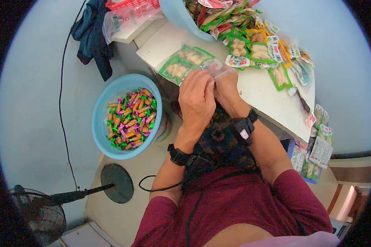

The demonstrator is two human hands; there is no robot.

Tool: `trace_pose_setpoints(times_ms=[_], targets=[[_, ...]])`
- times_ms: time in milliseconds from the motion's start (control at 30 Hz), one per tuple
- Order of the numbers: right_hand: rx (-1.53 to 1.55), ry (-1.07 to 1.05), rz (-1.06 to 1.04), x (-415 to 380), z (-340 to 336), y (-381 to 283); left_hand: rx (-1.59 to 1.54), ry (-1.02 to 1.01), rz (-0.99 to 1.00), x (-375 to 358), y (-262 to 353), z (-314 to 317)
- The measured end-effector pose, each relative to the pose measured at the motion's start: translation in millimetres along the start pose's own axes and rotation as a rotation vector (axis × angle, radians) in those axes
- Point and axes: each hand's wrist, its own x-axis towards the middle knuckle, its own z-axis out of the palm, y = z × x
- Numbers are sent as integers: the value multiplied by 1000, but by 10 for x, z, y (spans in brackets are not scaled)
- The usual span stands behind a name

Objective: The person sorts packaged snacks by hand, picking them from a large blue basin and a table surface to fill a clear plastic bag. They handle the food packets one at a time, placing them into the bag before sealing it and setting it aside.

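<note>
A clear plastic bag (212, 66) lies over the white table, with green-edged snack packets (178, 69) of pale food inside it. My left hand (197, 95) is closed on the near side of this bag, its fingers bent over the film. Beside it, my right hand (227, 88) grips the bag's right end, where the film bunches up. The fingertips of my right hand are partly hidden by the plastic. Farther right on the table lies a loose pile of similar packets (259, 51) with green, yellow and red edges.
A blue tub (98, 117) of wrapped snack sticks (132, 119) stands left of the white table (268, 94). Another blue basin (177, 18) with packets sits at the back. A blue crate (311, 180) of packets is at lower right, a fan (41, 210) at lower left.
</note>
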Motion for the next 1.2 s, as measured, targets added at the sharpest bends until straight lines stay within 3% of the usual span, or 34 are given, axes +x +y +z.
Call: trace_pose_setpoints(times_ms=[100, 300, 600, 700, 900, 967, 1067, 1133, 1200], targets=[[-2, -71, 47, -9, -43, -82, -13, 16, 15, -11, -21, 15], [352, -218, 155, -8, 26, -102, -17, 29, 19, 1, -36, 13], [81, -84, 117, -86, 94, -233, -17, -23, 15, -41, -41, 45], [-24, -144, 150, -78, 66, -220, -11, -36, 23, -71, -48, 46], [64, -291, -44, -182, 110, -251, -45, -58, 3, -113, -42, 26], [-277, -346, -310, -126, 11, -179, -43, -59, 9, -140, -50, 34], [-480, -370, -544, -84, -99, -173, -36, -76, 31, -146, -43, -28], [-476, -336, -402, -204, -122, -336, -19, -98, 20, -160, 23, -136], [-417, -269, -21, -395, -167, -587, 10, -113, 28, -223, 16, -253]])
